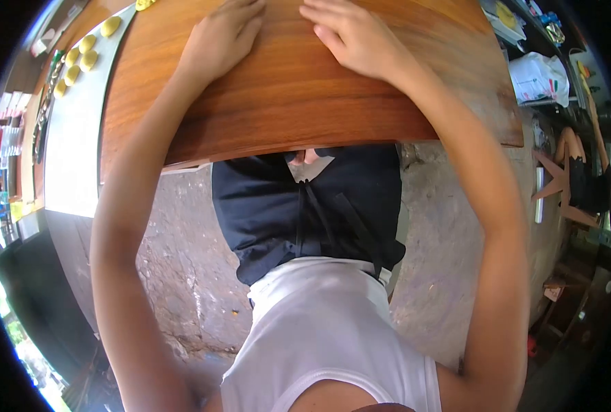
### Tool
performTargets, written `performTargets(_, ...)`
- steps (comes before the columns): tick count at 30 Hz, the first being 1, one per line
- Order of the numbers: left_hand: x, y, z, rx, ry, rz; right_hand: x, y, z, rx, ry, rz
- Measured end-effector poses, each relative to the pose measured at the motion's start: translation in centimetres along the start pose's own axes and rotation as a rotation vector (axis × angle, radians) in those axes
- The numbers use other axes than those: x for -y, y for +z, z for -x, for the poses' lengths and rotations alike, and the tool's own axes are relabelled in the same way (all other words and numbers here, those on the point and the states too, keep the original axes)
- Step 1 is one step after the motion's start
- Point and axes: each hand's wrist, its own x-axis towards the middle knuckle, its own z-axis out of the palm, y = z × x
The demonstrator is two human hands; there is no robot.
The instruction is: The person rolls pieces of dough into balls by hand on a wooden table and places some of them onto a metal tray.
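On the brown wooden table (305, 89), my left hand (224, 40) rests near the top edge of the view, fingers stretched toward the middle. Across from it lies my right hand (355, 36), its fingers reaching inward with the thumb apart from them. A gap of bare wood separates the two hands, and I see nothing held in either. To the left, several round yellow dough balls (88, 60) sit on a long pale tray (79, 151). Part of a yellow lump (145, 3) shows at the top edge, closest to my left hand.
A white plastic bag (538, 79) stands on a shelf at the right, with assorted items above it. A brown star shape (559, 184) is below the bag. Containers (9, 141) line the far left. My lap and dark shorts (305, 213) are under the table's front edge.
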Motion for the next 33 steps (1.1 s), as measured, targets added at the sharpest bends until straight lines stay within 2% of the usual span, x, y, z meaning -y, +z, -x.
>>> performTargets(1, -0.5, -1.0, 2.3, -0.104, 0.134, 0.001, 1.2, -1.3, 1.9, -0.056, -0.098, 0.041)
performTargets(2, -0.7, -2.0, 4.3, -0.207, 0.266, 0.001, 1.9, -3.1, 3.6, -0.027, -0.088, -0.036)
performTargets(3, -0.4, -2.9, 5.8, -0.202, 0.263, -0.002, 2.0, -4.7, 5.1, 0.004, -0.078, -0.115)
performTargets(4, 0.0, -3.8, 7.2, -0.185, 0.163, 0.049, 1.2, -5.8, 6.4, 0.004, -0.079, -0.122)
performTargets(5, 0.6, -4.4, 8.1, -0.170, 0.063, 0.098, 0.3, -6.7, 7.6, 0.031, 0.090, -0.146)
performTargets(6, 1.6, -4.6, 7.8, -0.168, 0.061, 0.093, -0.2, -7.1, 8.4, 0.059, 0.260, -0.168)
performTargets(7, 2.8, -4.5, 6.8, -0.126, -0.058, 0.106, -1.3, -6.8, 8.1, 0.057, 0.256, -0.170)
performTargets(8, 3.9, -4.3, 5.6, -0.085, -0.176, 0.118, -3.3, -5.8, 7.2, 0.059, 0.250, -0.001)
performTargets(9, 4.8, -3.3, 3.9, -0.099, -0.155, 0.049, -5.1, -5.0, 6.3, 0.060, 0.244, 0.169)
performTargets(11, 5.6, -0.9, 0.0, -0.073, -0.151, -0.013, -5.6, -2.5, 2.3, 0.057, 0.379, 0.082)
performTargets(13, 3.2, 0.3, -2.0, -0.037, -0.163, -0.006, -3.5, -0.8, -1.0, 0.090, 0.390, 0.087)
performTargets(15, 0.3, 0.8, -1.6, -0.169, 0.107, -0.082, -1.5, 0.5, -1.5, 0.063, 0.265, 0.011)
performTargets(16, 0.0, 0.5, -0.6, -0.165, 0.111, -0.080, -0.8, 0.5, -0.8, 0.041, 0.167, -0.033)
performTargets(18, -0.6, -1.0, 3.1, -0.069, 0.239, -0.036, 1.5, -1.8, 2.2, 0.012, 0.120, -0.087)
performTargets(21, -1.9, -4.5, 8.3, -0.148, 0.183, 0.015, 3.1, -6.1, 6.4, -0.024, 0.135, -0.178)
performTargets(23, -1.0, -5.4, 10.1, -0.170, -0.007, 0.122, 2.3, -8.0, 9.0, -0.016, 0.161, -0.109)
performTargets(25, 0.2, -5.2, 8.9, -0.161, -0.034, 0.106, 1.1, -8.4, 9.3, -0.008, 0.180, -0.035)
performTargets(27, 1.2, -4.4, 6.4, -0.140, -0.046, 0.065, -1.0, -7.7, 8.1, 0.054, 0.331, -0.024)
performTargets(29, 2.1, -2.5, 3.1, -0.098, -0.045, 0.000, -1.1, -5.4, 4.3, 0.015, 0.379, -0.002)
performTargets(31, 1.2, -1.0, 0.2, -0.081, -0.036, 0.007, 0.4, -4.0, 0.2, -0.075, 0.554, -0.275)
performTargets(32, 0.7, -0.5, -0.3, -0.052, -0.031, 0.017, 0.9, -2.9, -0.4, -0.079, 0.558, -0.273)
performTargets(33, 0.4, -0.3, 0.1, -0.048, -0.025, 0.019, 1.3, -1.4, -0.4, -0.042, 0.392, -0.134)
